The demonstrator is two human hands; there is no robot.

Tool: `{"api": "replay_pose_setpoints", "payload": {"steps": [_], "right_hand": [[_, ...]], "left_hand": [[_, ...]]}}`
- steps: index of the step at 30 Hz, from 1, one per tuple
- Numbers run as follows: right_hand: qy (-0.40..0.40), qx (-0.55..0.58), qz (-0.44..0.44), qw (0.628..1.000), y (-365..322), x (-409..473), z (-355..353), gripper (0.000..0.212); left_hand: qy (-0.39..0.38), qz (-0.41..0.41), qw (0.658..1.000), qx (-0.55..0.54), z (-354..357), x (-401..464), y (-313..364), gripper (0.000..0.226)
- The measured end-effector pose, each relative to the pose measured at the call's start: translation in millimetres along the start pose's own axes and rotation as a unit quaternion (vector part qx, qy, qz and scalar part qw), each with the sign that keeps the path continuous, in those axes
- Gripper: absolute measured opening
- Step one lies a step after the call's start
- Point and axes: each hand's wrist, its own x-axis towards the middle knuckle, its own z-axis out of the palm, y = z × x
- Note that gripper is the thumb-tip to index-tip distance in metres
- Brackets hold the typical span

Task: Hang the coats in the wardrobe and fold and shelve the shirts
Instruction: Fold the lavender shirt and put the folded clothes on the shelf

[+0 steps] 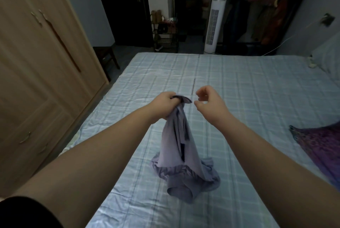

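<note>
bed (239, 84) bears shirt (181, 154), left hand (165, 105) gripping it.

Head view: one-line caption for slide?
Left hand lifts lavender shirt off plaid bed sheet; right hand empty beside it.
</note>
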Motion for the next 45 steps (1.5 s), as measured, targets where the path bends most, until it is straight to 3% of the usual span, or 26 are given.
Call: {"api": "replay_pose_setpoints", "payload": {"steps": [2,4,7,9,12,16,18,23,26,29,33,35,38,42,45], "right_hand": [[-0.010,0.045,0.041,0.998,2,-10,-1,0.012],[-0.100,0.080,0.090,0.988,0,-25,2,0.011],[-0.169,0.031,0.097,0.980,4,-39,10,0.030],[-0.154,-0.016,0.087,0.984,11,-42,14,0.041],[-0.112,-0.026,0.087,0.989,18,-46,14,0.038],[-0.125,-0.117,0.004,0.985,25,-43,4,0.009],[-0.101,-0.138,-0.002,0.985,32,-35,-8,0.015],[0.087,-0.025,0.084,0.992,39,4,-57,0.020],[0.152,0.103,0.129,0.975,38,35,-82,0.019],[0.178,0.216,0.168,0.945,43,77,-105,0.016],[0.182,0.229,0.142,0.945,43,143,-137,0.021],[0.192,0.212,0.109,0.952,32,171,-155,0.023],[0.194,0.192,0.057,0.960,3,202,-180,0.007],[0.197,0.176,0.010,0.964,-39,223,-206,0.041],[0.210,0.232,-0.016,0.950,-51,222,-214,0.029]], "left_hand": [[-0.010,-0.049,0.985,-0.165,1,-1,-4,0.029],[-0.023,-0.069,0.956,-0.284,5,-3,-4,0.032],[-0.033,-0.072,0.951,-0.300,17,-9,4,0.030],[-0.069,-0.084,0.942,-0.317,23,-15,10,0.031],[-0.133,-0.109,0.919,-0.354,26,-22,15,0.033],[-0.038,-0.147,0.955,-0.254,16,-23,17,0.029],[0.043,-0.176,0.967,-0.181,5,-19,15,0.026],[0.168,-0.232,0.935,-0.208,-33,11,-4,0.012],[0.202,-0.218,0.931,-0.211,-49,37,-9,0.016],[0.217,-0.228,0.905,-0.286,-63,70,-5,0.026],[0.218,-0.147,0.882,-0.392,-84,114,15,0.009],[0.227,-0.105,0.867,-0.431,-99,132,33,0.015],[0.243,-0.068,0.843,-0.475,-125,152,65,0.033],[0.240,-0.009,0.824,-0.513,-153,161,108,0.022],[0.232,0.020,0.809,-0.540,-164,151,125,0.018]]}}
